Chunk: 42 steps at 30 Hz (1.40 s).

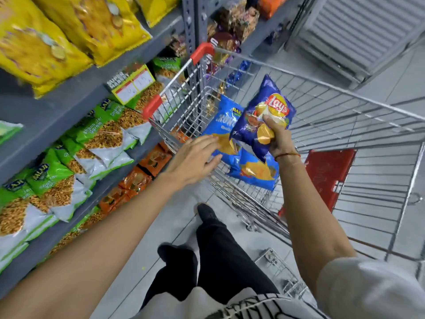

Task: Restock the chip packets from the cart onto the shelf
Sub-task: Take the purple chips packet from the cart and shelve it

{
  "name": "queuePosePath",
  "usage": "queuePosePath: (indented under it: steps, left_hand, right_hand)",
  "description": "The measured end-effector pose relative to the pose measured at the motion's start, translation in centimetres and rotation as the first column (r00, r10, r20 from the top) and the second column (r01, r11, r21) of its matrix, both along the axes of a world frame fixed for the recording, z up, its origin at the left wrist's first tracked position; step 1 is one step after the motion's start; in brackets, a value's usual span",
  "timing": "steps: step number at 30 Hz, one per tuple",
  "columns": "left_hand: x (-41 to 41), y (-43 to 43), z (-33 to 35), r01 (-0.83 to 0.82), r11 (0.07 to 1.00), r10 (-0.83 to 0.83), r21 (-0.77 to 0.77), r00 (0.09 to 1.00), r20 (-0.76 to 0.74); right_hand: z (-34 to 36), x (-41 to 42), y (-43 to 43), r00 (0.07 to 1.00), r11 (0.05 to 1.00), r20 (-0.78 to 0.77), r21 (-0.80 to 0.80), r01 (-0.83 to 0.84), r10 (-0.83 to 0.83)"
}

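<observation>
Packet position: 1 dark blue Lay's chip packet [264, 118] is pinched at its lower edge by the right hand [279, 137], raised above the wire cart [345, 125]. Left hand [195, 157] is spread flat, fingers extended, empty, just beside 2 light blue chip packets [239, 155] lying in the cart basket. Shelf [69, 102], grey metal, stands to the left, stocked with yellow, green and orange packets; green packets [57, 178] read "Balaji" and "Chana Jor Garam". Floor [174, 222] is pale tile. Cart handle has red grips [202, 51].
</observation>
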<state>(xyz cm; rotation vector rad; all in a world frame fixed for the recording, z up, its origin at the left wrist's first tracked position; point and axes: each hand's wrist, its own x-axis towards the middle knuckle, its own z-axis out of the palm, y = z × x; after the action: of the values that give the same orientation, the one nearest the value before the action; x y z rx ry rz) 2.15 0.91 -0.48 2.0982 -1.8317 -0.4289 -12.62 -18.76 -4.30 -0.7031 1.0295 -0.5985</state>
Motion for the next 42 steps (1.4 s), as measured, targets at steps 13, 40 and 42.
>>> queuePosePath:
  steps: [13,40,42]
  left_hand:
    - [11.1,14.4,27.6,-0.356,0.610,0.642,-0.708,0.746,0.178]
    - [16.1,44.9,34.8,-0.711,0.259,0.942,-0.654,0.037,0.334]
    - [16.2,44.9,34.6,-0.693,0.260,0.945,-0.673,0.038,0.325]
  right_hand:
    - [31.7,16.6,9.5,0.843,0.728,0.343,-0.681,-0.079,0.413]
    - [49.0,43.5,49.7,0.337,0.275,0.159,-0.903,-0.332,0.928]
    - [48.7,44.3,50.0,0.353,0.250,0.121,-0.903,-0.348,0.928]
